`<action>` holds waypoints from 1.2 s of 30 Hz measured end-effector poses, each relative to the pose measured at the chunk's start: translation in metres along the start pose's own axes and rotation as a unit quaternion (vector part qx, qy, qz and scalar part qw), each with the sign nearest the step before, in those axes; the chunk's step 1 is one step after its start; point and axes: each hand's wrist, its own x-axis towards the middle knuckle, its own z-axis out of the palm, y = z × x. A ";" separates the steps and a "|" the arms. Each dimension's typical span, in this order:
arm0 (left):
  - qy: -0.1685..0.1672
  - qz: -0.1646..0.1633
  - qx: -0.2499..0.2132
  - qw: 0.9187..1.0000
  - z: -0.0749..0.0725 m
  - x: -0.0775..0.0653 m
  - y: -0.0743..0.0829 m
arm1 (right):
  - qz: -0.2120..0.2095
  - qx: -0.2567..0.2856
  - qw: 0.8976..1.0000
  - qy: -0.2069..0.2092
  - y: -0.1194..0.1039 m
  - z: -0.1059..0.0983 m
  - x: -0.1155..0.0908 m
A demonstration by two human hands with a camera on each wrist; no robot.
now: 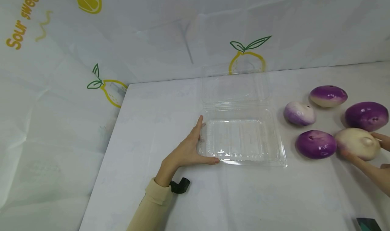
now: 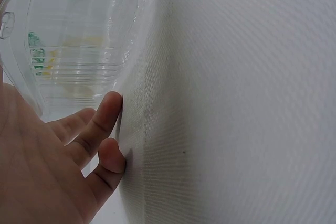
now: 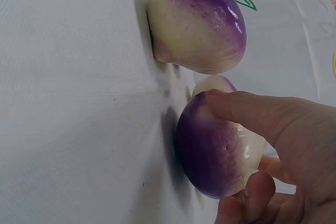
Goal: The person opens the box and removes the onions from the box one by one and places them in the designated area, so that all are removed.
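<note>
An open clear plastic clamshell box (image 1: 234,139) lies on the white table, its lid (image 1: 234,89) folded back. My left hand (image 1: 190,151) rests at the box's front left corner, thumb stretched along the front edge and fingers straight along the left side. In the left wrist view, the fingertips (image 2: 110,106) are low beside the box wall. At the far right my right hand (image 1: 374,173) holds a mostly white turnip (image 1: 356,143) between thumb and fingers; the right wrist view shows the purple side of this turnip (image 3: 210,145). It sits close beside a purple turnip (image 1: 316,144).
Behind the held turnip are a deep purple turnip (image 1: 367,116), a purple-and-white one (image 1: 328,96) and a pale lilac one (image 1: 300,113). A dark object (image 1: 368,224) shows at the lower right edge. A lemon-printed sheet (image 1: 170,31) hangs behind the table.
</note>
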 end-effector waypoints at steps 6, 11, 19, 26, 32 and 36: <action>0.000 0.003 0.003 1.000 -0.001 0.001 0.000 | 0.010 -0.012 1.000 -0.002 -0.003 0.001 0.002; -0.002 0.005 0.004 1.000 -0.002 0.000 -0.001 | 0.049 -0.012 0.998 -0.031 -0.007 0.000 0.001; -0.006 0.009 -0.006 1.000 -0.003 0.001 -0.001 | 0.045 -0.015 0.999 -0.017 -0.010 0.001 0.000; -0.005 0.023 -0.019 1.000 -0.002 0.000 -0.002 | -0.025 0.040 0.998 0.029 -0.003 0.004 -0.004; 0.004 0.033 -0.015 0.999 -0.001 -0.001 0.000 | -0.033 0.045 0.998 0.021 -0.007 0.001 -0.005; 0.007 0.033 -0.010 0.999 -0.001 -0.001 0.001 | -0.032 0.045 0.998 0.003 -0.009 -0.002 -0.005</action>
